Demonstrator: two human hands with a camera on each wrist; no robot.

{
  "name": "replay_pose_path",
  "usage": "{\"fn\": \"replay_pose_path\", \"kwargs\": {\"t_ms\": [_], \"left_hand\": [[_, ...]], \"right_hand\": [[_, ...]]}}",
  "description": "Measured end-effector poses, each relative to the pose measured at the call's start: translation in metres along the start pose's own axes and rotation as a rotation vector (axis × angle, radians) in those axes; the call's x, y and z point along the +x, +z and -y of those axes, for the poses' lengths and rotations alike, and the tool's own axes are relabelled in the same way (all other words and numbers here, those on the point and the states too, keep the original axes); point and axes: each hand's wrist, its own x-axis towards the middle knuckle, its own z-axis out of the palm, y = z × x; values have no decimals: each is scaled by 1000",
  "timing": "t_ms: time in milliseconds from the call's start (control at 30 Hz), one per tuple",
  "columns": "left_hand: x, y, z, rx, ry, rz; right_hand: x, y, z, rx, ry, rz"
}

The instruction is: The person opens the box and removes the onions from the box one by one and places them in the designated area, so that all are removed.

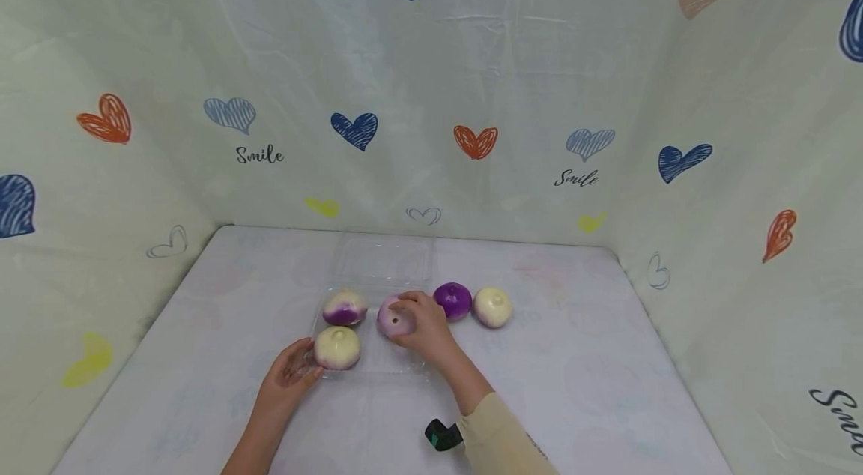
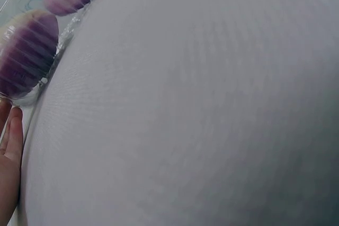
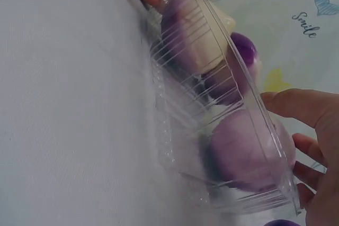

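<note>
A clear plastic box (image 1: 391, 364) with its lid (image 1: 384, 259) laid back holds three onions. On its left side are a white-and-purple onion (image 1: 344, 308) at the back and a pale onion (image 1: 337, 348) in front. My right hand (image 1: 426, 327) curls its fingers and thumb round a light purple onion (image 1: 391, 319) in the back right of the box; the right wrist view shows this onion (image 3: 251, 151) inside the wall. My left hand (image 1: 288, 376) holds the box's left front corner, beside the pale onion. In the left wrist view its fingers (image 2: 15, 130) touch the box.
A dark purple onion (image 1: 452, 300) and a pale onion (image 1: 493, 308) stand side by side on the table (image 1: 573, 385), right of the box. Near the right sleeve lies a small black object (image 1: 441, 434). A curtain printed with hearts surrounds the table's back and sides.
</note>
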Motion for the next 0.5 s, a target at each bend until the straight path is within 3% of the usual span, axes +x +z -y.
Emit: {"fn": "replay_pose_path", "kwargs": {"t_ms": [267,500], "left_hand": [[1,0,2,3,-1,-1],[1,0,2,-6,5,-1]], "right_hand": [[4,12,11,92,-75,66],[6,22,26,103,-55,119]]}}
